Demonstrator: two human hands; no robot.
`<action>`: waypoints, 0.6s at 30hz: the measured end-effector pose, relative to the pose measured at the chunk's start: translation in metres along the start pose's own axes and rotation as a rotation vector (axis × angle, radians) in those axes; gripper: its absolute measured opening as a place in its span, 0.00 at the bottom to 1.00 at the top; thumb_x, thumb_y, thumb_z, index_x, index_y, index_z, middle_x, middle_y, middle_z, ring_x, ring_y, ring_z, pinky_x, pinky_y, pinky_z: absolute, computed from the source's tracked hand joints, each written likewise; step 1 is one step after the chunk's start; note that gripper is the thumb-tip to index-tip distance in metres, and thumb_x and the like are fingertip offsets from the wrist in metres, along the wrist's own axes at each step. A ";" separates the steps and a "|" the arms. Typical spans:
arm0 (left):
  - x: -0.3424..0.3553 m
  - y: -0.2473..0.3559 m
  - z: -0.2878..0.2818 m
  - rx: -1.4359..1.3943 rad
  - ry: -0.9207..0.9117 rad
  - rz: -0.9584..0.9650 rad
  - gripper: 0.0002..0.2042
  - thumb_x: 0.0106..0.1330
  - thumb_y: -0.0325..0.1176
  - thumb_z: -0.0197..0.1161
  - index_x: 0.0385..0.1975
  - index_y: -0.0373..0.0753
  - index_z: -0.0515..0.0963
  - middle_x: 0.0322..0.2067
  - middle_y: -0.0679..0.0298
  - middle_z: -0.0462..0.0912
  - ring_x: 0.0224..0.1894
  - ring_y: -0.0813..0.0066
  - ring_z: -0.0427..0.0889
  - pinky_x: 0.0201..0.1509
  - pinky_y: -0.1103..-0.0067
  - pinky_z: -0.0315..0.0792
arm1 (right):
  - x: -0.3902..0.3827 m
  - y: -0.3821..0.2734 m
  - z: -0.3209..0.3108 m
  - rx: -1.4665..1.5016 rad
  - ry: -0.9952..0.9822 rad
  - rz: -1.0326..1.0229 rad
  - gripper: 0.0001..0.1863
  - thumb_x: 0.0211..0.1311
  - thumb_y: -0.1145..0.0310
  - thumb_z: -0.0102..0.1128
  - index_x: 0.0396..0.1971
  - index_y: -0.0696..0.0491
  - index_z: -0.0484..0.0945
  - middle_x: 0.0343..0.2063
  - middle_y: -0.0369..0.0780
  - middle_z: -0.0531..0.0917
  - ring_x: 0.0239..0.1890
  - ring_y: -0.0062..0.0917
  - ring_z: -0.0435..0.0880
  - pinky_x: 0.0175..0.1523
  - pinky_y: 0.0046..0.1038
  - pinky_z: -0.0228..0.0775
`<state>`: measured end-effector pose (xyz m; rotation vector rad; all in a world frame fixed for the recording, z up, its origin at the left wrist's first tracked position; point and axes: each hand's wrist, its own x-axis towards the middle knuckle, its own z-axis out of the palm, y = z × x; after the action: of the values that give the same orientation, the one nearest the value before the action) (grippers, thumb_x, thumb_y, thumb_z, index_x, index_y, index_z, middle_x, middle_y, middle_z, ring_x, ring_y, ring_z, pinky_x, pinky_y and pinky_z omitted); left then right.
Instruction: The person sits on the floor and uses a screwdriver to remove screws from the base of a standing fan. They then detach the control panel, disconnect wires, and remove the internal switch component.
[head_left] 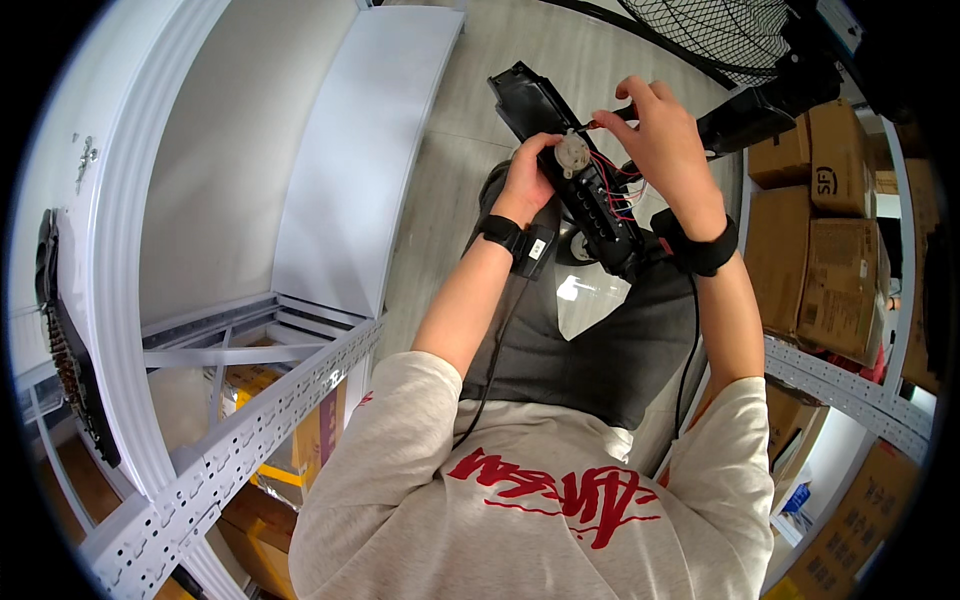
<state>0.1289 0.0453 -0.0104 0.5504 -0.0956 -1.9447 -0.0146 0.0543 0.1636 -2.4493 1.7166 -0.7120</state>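
Note:
A long black plastic housing (538,100) lies tilted across my lap. A round whitish motor part (572,153) sits on it, and thin red and white wires (621,192) run along its right side. My left hand (528,180) grips the housing's left edge, thumb next to the motor part. Above the right edge, my right hand (660,135) pinches a slim screwdriver-like tool (597,124) with some red on it. Its tip points at the top of the motor part; whether it touches I cannot tell. My palm hides part of the handle.
A white shelf panel (365,150) with a perforated metal beam (250,450) stands on the left. Cardboard boxes (840,285) fill a rack on the right. At the upper right is a black fan (715,35). Black cables (492,372) hang from both wrist straps.

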 end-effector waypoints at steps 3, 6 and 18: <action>0.001 -0.001 0.000 0.004 0.003 -0.006 0.09 0.57 0.33 0.61 0.33 0.35 0.78 0.34 0.62 0.82 0.39 0.67 0.80 0.49 0.72 0.73 | 0.002 0.006 0.006 0.007 0.005 -0.008 0.12 0.57 0.70 0.62 0.40 0.52 0.73 0.34 0.46 0.78 0.32 0.42 0.81 0.37 0.39 0.74; 0.003 -0.001 -0.003 -0.009 0.005 -0.020 0.09 0.57 0.33 0.61 0.33 0.35 0.78 0.34 0.61 0.82 0.39 0.67 0.80 0.49 0.72 0.73 | -0.002 0.000 0.001 0.111 0.037 -0.055 0.11 0.57 0.70 0.62 0.40 0.52 0.74 0.32 0.46 0.78 0.32 0.42 0.81 0.37 0.38 0.74; 0.008 -0.001 -0.004 0.010 -0.026 0.020 0.12 0.63 0.36 0.60 0.41 0.36 0.75 0.37 0.64 0.81 0.42 0.69 0.80 0.50 0.72 0.74 | -0.001 0.001 -0.005 0.135 0.159 0.003 0.10 0.55 0.74 0.62 0.37 0.53 0.76 0.31 0.43 0.79 0.32 0.37 0.82 0.36 0.34 0.74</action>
<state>0.1272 0.0388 -0.0166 0.5293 -0.1270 -1.9330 -0.0183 0.0560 0.1674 -2.3561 1.6614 -1.0126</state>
